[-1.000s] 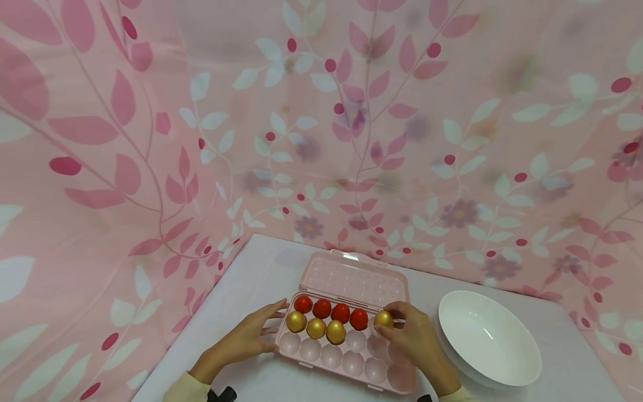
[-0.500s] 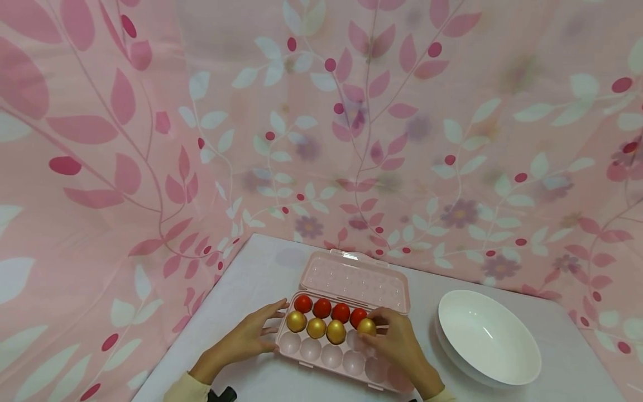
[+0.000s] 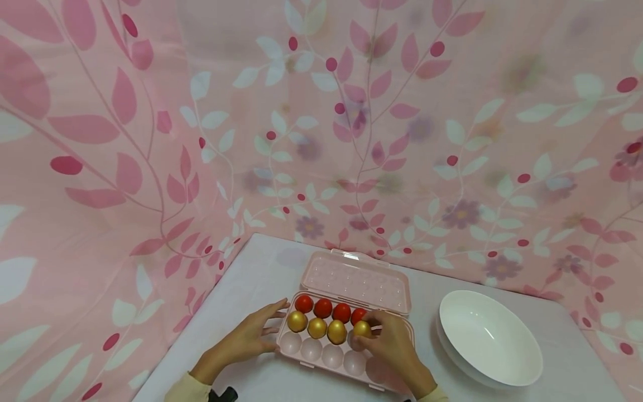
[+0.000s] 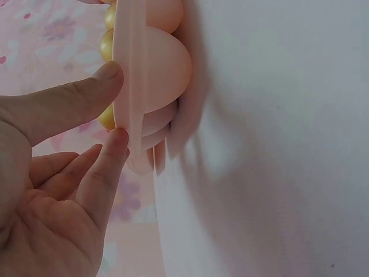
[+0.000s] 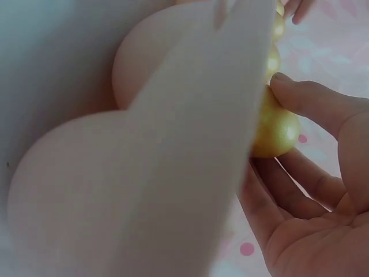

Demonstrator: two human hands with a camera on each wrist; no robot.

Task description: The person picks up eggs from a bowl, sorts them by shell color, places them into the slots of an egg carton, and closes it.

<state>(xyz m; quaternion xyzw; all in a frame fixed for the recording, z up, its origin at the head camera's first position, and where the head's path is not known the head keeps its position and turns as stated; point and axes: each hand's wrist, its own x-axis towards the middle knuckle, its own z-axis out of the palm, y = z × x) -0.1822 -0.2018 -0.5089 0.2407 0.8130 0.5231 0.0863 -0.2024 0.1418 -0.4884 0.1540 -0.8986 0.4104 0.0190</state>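
Note:
A pink egg box point(image 3: 332, 357) lies with its lid point(image 3: 356, 279) folded back behind it. Red eggs point(image 3: 323, 308) line its far row. In the second row sit gold eggs point(image 3: 297, 321). My right hand point(image 3: 394, 340) pinches another gold egg point(image 3: 361, 329) between thumb and fingers, at the fourth hollow of that row; the right wrist view shows this gold egg point(image 5: 279, 130) low at the box rim. With fingers fairly straight, my left hand point(image 3: 248, 335) rests thumb and fingertips against the box's left end, seen on the rim point(image 4: 130, 75) in the left wrist view.
A large white bowl point(image 3: 489, 338) stands on the table at the right. Pale cloth point(image 3: 271, 262) covers the tabletop. Pink floral fabric point(image 3: 321, 139) hangs behind and to the left. Hollows in the near row of the box hold nothing.
My right hand has moved left with the gold egg, from the fifth hollow of the second row to the fourth. My left hand has stayed at the box's left end.

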